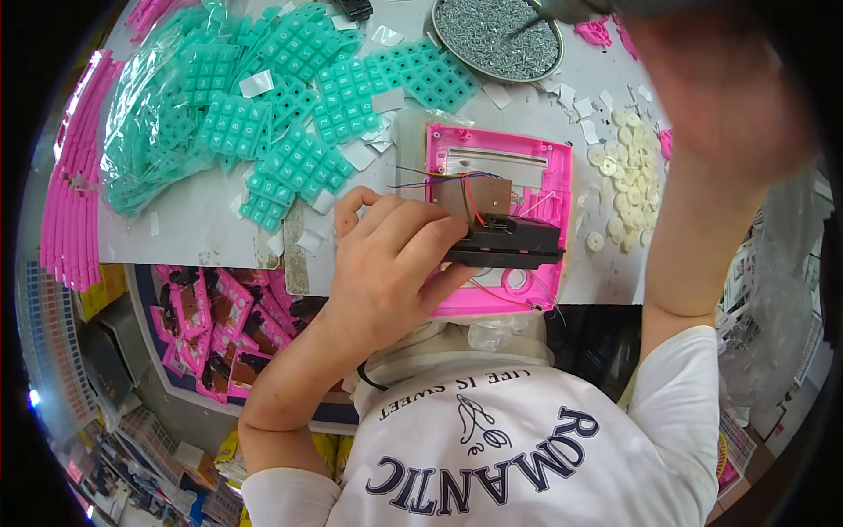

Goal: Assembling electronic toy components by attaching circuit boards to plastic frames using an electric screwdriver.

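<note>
My left hand (391, 250) grips a long black plastic part (514, 244) between thumb and fingers. The part lies across a pink plastic housing (562, 189), which sits open side up at the table's front edge. Beside the part, a brown circuit board (479, 195) lies in the housing, with thin red, blue and dark wires running from it. My right hand (729, 101) is raised at the upper right, blurred and close to the camera. It is closed around a dark screwdriver (571, 10), whose thin bit points down into a round metal bowl (436, 31) of small screws (492, 35).
Teal number keypads (299, 167) cover the table's left, some in a clear bag (145, 145). Pink strips (75, 193) are stacked far left. Cream discs (628, 180) and white paper scraps (584, 107) lie right. Below the table edge, a bin (149, 329) holds pink assemblies (224, 321).
</note>
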Available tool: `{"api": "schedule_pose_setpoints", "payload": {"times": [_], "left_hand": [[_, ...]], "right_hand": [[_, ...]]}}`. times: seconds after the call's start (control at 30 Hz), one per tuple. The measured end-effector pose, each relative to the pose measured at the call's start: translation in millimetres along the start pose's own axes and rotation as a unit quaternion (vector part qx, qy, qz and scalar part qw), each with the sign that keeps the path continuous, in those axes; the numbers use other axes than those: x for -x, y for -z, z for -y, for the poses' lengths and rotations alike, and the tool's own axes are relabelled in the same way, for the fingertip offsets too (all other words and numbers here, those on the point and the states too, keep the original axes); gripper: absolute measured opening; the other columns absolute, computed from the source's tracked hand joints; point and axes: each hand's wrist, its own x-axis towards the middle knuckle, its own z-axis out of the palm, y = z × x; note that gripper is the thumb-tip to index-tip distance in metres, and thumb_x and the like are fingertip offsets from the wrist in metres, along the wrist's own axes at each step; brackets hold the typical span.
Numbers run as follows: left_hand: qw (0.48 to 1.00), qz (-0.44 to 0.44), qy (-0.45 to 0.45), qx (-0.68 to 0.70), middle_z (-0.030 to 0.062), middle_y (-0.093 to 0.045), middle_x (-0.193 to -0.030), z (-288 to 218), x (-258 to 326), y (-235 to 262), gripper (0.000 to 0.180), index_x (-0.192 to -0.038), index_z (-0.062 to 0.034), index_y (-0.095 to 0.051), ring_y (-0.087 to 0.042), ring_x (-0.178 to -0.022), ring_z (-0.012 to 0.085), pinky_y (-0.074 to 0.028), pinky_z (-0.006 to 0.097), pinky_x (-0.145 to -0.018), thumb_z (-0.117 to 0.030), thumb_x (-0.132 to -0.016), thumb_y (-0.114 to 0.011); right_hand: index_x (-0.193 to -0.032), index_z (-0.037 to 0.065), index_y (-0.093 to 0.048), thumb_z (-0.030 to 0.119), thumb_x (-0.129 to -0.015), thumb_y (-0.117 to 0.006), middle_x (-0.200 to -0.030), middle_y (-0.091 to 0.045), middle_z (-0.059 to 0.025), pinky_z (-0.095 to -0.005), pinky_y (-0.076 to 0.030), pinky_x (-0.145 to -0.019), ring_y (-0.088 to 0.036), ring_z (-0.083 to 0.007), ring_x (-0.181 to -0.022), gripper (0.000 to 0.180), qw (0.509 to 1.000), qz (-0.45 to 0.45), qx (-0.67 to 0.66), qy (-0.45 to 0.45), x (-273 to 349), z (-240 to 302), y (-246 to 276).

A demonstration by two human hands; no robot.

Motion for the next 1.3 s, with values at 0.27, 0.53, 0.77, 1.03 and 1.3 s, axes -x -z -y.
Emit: {"api": "schedule_pose_setpoints", "payload": {"times": [0.27, 0.53, 0.77, 1.03, 1.3], "left_hand": [[0.999, -0.030, 0.000, 0.028, 0.0041, -0.065, -0.091, 1.7, 5.4, -6.1, 0.042, -0.095, -0.0093, -0.068, -0.061, -0.079, 0.0237, -0.038, 0.041, -0.076, -0.023, -0.062, -0.088], [0.999, -0.034, -0.018, 0.025, 0.0064, -0.066, -0.093, 3.4, 5.0, -5.3, 0.044, -0.097, -0.0071, -0.068, -0.062, -0.078, 0.0255, -0.039, 0.042, -0.073, -0.024, -0.062, -0.088], [0.999, -0.026, -0.014, 0.030, 0.0061, -0.065, -0.093, 2.8, 4.5, -3.4, 0.044, -0.097, -0.0068, -0.068, -0.062, -0.077, 0.0254, -0.039, 0.042, -0.074, -0.025, -0.062, -0.088], [0.999, -0.026, -0.019, 0.037, 0.0066, -0.065, -0.092, 3.0, 6.8, -5.7, 0.041, -0.097, -0.0060, -0.068, -0.062, -0.077, 0.0258, -0.039, 0.042, -0.075, -0.025, -0.066, -0.086], [0.999, -0.024, -0.028, 0.007, 0.0004, -0.061, -0.094, 2.6, 9.2, -7.8, 0.039, -0.096, -0.0097, -0.066, -0.058, -0.083, 0.0184, -0.037, 0.045, -0.090, -0.023, -0.063, -0.082]], "right_hand": [[-0.116, 0.017, -0.050, 0.032, -0.097, -0.066, -0.070, -0.058, 0.0045, -0.0286, -0.045, -0.054, -0.055, -0.0114, -0.060, 0.030, 0.963, 0.202, -0.176, -0.015, 80.8, -18.8, 1.1], [-0.111, 0.017, -0.048, 0.031, -0.096, -0.070, -0.066, -0.056, 0.0040, -0.0285, -0.043, -0.046, -0.054, -0.0112, -0.051, 0.029, 0.970, 0.208, -0.124, -0.006, 88.4, -18.7, -10.9], [-0.109, 0.016, -0.047, 0.030, -0.095, -0.070, -0.066, -0.055, 0.0034, -0.0287, -0.043, -0.046, -0.052, -0.0112, -0.049, 0.030, 0.975, 0.185, -0.122, 0.001, 92.1, -20.6, -15.8], [-0.109, 0.012, -0.045, 0.024, -0.094, -0.071, -0.067, -0.056, 0.0013, -0.0303, -0.044, -0.044, -0.053, -0.0125, -0.049, 0.031, 0.972, 0.196, -0.119, 0.050, 92.5, -30.7, -21.8], [-0.105, 0.009, -0.046, 0.024, -0.091, -0.077, -0.071, -0.060, -0.0026, -0.0329, -0.049, -0.050, -0.056, -0.0170, -0.054, 0.037, 0.942, 0.321, -0.074, 0.065, 71.0, -28.9, -17.4]]}}
